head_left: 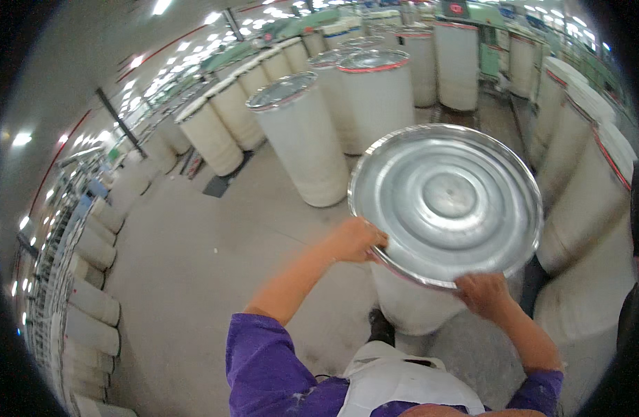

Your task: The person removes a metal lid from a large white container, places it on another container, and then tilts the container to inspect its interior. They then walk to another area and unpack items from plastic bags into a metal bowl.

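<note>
Head view looks down on a large round metal lid (446, 203) with raised concentric rings, held tilted above a tall white can (410, 302) on the grey floor (194, 264). Left hand (356, 240) has its grip clamped on the lid's left rim; right hand (482, 292) has its grip clamped on the near rim, fingers curled over the edge. Purple sleeves and a white apron show at the lower edge. More white cans (302, 142), some capped with similar lids, stand in rows behind and to both sides.

Textile mill: rows of white cans (302, 139)
</note>
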Motion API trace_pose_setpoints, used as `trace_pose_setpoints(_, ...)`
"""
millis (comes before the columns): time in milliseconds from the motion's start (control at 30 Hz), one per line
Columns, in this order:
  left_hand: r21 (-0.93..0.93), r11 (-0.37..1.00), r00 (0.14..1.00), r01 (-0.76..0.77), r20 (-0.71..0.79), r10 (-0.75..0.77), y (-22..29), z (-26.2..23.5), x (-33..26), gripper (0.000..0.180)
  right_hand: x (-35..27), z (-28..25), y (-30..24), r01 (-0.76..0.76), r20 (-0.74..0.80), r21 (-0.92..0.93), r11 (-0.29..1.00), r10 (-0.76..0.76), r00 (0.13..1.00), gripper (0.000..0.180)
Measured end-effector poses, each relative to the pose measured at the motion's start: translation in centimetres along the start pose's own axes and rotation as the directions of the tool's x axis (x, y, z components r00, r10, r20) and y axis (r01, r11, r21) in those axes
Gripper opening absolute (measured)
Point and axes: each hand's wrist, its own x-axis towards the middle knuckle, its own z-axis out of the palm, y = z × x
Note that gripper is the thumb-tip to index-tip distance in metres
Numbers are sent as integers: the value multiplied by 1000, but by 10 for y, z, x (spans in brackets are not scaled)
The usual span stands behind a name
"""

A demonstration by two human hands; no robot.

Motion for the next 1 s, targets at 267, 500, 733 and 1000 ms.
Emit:
trace_pose_setpoints(267, -32, 988, 921, -148, 359, 149, -53, 1, -35, 20, 38, -25, 33, 129, 467, 182, 975, -201, 861, 21)
trace_pose_setpoints(500, -78, 925, 898, -373, 219, 381, -132, -6, -22, 11, 50, 6, 5, -160, 513, 3, 987, 136, 847, 18)
trace_pose_setpoints(733, -43, 906, 887, -421, 192, 421, -212, -11, 4, 13, 109, 18, -1, -236, 434, 15, 972, 207, 877, 14)
trace_pose_setpoints(1000, 172, 919, 935, -354, 47, 351, -329, -33, 164, 33, 228, -1, 141, -338, 237, -179, 924, 373, 897, 17)
